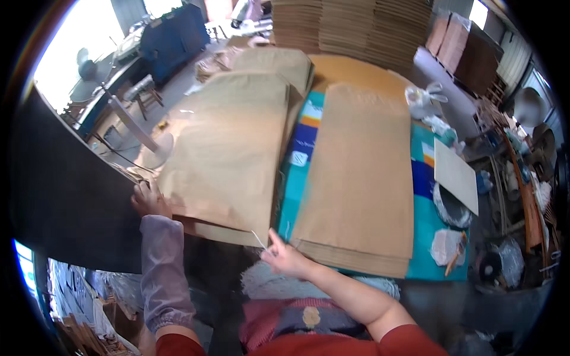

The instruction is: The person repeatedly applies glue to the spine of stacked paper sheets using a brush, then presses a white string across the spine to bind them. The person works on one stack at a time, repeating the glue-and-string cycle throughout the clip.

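A rectangular brown-paper stack fills centre right; a pale disc-based stand borders the smooth, flat tan paper sacks left of centre. The left hand touches their edge, the right hand a thin white thread; I cannot tell whether either grips.

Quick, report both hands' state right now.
Left hand: at the lower left corner of the left brown paper stack; grip cannot be told.
Right hand: index finger extended, white thread by the thumb; whether pinched cannot be told.

two hands, one sleeve cover, one pale board, apparently three brown paper stacks
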`<action>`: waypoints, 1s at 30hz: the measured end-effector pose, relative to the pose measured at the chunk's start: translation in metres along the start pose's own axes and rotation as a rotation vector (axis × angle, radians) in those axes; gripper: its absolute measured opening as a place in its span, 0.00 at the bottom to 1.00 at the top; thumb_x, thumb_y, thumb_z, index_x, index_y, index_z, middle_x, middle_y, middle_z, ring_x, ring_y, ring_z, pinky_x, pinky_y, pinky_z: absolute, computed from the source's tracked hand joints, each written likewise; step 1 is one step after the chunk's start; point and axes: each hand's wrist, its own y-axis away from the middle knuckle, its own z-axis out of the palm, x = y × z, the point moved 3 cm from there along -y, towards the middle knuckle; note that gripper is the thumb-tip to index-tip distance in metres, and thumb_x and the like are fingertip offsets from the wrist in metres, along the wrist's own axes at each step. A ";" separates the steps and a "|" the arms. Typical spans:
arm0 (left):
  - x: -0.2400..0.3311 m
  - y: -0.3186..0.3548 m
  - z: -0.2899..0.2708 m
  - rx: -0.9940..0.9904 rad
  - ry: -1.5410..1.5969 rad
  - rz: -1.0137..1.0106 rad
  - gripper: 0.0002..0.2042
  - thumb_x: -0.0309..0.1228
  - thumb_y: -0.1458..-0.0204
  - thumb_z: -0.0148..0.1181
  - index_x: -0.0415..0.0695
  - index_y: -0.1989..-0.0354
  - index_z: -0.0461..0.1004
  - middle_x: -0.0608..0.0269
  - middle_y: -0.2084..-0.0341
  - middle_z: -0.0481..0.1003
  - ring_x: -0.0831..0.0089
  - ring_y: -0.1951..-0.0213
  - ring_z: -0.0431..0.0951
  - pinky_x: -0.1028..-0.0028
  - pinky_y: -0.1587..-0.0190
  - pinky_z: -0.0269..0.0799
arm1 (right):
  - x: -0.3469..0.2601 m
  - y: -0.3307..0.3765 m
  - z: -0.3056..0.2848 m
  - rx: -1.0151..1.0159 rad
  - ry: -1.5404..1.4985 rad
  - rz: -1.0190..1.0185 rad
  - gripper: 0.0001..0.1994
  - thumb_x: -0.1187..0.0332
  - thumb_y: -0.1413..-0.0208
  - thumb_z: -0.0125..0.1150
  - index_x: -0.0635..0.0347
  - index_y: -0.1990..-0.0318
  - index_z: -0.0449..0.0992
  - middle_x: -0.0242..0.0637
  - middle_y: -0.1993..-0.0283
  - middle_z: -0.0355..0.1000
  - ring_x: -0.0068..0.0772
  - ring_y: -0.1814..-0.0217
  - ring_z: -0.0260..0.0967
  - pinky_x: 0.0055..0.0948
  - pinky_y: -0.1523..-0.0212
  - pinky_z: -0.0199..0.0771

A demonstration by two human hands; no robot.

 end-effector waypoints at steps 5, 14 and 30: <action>0.095 0.094 -0.040 -0.034 0.656 0.472 0.16 0.28 0.60 0.64 0.40 0.60 0.73 0.51 0.58 0.71 0.50 0.50 0.68 0.57 0.49 0.65 | 0.015 0.157 -0.064 -0.343 0.330 0.029 0.13 0.65 0.46 0.59 0.60 0.55 0.77 0.46 0.58 0.75 0.42 0.57 0.73 0.34 0.57 0.72; 0.251 0.156 -0.025 -0.428 1.092 0.556 0.33 0.35 0.53 0.63 0.31 0.41 0.58 0.38 0.43 0.62 0.45 0.40 0.59 0.59 0.38 0.55 | 0.060 0.388 -0.252 1.001 1.442 0.463 0.22 0.76 0.54 0.56 0.51 0.48 0.73 0.42 0.62 0.65 0.48 0.56 0.66 0.43 0.58 0.68; 0.231 0.254 -0.077 -0.628 0.964 1.047 0.12 0.29 0.60 0.63 0.40 0.66 0.75 0.53 0.64 0.74 0.54 0.60 0.74 0.60 0.59 0.69 | 0.078 0.353 -0.432 1.719 0.391 0.111 0.12 0.65 0.50 0.67 0.66 0.73 0.74 0.31 0.81 0.70 0.17 0.84 0.63 0.18 0.84 0.62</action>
